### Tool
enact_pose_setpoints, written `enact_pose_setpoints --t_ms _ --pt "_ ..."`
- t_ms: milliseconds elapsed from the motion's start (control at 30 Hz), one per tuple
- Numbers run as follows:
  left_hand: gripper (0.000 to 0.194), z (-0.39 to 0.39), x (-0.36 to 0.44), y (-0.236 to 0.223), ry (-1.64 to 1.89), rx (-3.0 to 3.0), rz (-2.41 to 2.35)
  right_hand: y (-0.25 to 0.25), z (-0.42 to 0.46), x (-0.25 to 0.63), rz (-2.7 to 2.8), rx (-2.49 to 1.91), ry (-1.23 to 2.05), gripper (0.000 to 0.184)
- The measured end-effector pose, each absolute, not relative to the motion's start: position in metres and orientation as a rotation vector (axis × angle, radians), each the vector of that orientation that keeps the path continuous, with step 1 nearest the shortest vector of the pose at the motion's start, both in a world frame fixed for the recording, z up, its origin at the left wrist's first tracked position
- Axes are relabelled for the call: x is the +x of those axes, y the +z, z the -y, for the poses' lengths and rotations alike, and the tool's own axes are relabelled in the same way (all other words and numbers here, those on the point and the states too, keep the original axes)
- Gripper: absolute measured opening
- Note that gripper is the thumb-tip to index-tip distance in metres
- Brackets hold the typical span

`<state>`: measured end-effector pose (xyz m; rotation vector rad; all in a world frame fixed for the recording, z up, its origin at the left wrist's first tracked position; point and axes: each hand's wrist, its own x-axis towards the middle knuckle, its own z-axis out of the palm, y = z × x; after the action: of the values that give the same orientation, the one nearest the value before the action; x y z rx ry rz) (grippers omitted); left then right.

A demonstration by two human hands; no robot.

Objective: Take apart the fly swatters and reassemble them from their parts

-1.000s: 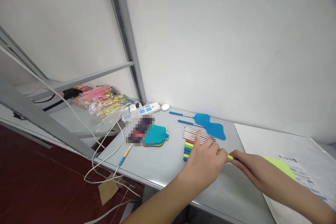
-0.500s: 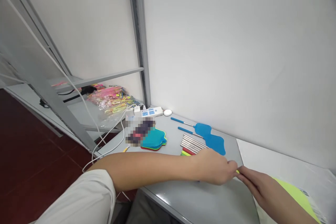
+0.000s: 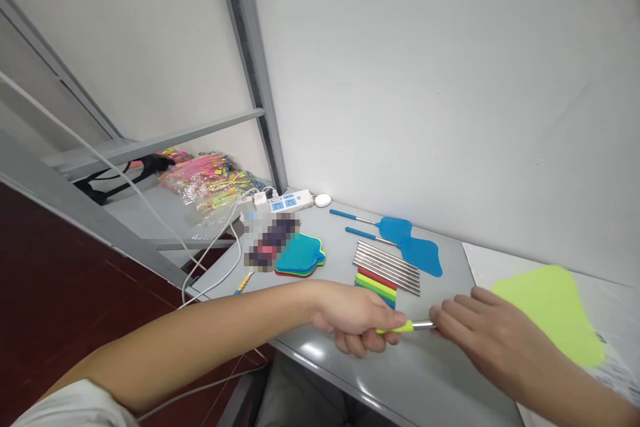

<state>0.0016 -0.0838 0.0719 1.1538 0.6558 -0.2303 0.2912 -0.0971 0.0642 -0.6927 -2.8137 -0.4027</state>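
Note:
A yellow-green fly swatter is held between my hands; its flat head [image 3: 550, 313] shows beyond my right wrist, at the right. My left hand [image 3: 357, 317] is wrapped round its yellow-green handle grip [image 3: 400, 327]. A short length of metal rod [image 3: 424, 325] shows between the hands. My right hand [image 3: 480, 327] is closed round the rod, hiding the part towards the head. Just past my left hand lie several coloured handle grips [image 3: 377, 283] in red, yellow, green and blue. Beside them is a row of metal rods [image 3: 387, 267].
Two blue fly swatters [image 3: 420, 257] lie against the wall. A stack of swatter heads [image 3: 303, 253], blue on top, lies at the left beside a blurred-out item. Farther back are a power strip [image 3: 290, 201] with white cables and a round white object [image 3: 323, 201].
My hands have moved apart, exposing the handle grip and some metal rod between them. The swatter's head shows more fully at the right. The view has shifted slightly.

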Motion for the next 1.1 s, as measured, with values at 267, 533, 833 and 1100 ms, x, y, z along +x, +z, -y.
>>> enact_pose_setpoints --t_ms 267,533,833,1100 --pt "0.035 0.113 -0.046 0.040 0.184 1.897 -1.048 0.059 0.074 0.434 2.320 -1.531 -0.670 0.042" --pt "0.019 0.137 0.017 -0.041 0.470 2.915 -1.022 0.001 0.109 0.354 2.480 -1.316 -0.587 0.015" --pt "0.011 0.130 0.021 -0.045 0.735 2.698 -1.314 -0.008 0.158 0.358 2.326 -1.488 -0.502 0.015" --pt "0.017 0.129 0.022 -0.047 0.737 2.577 -1.534 -0.016 0.190 0.339 2.171 -1.607 -0.521 0.017"
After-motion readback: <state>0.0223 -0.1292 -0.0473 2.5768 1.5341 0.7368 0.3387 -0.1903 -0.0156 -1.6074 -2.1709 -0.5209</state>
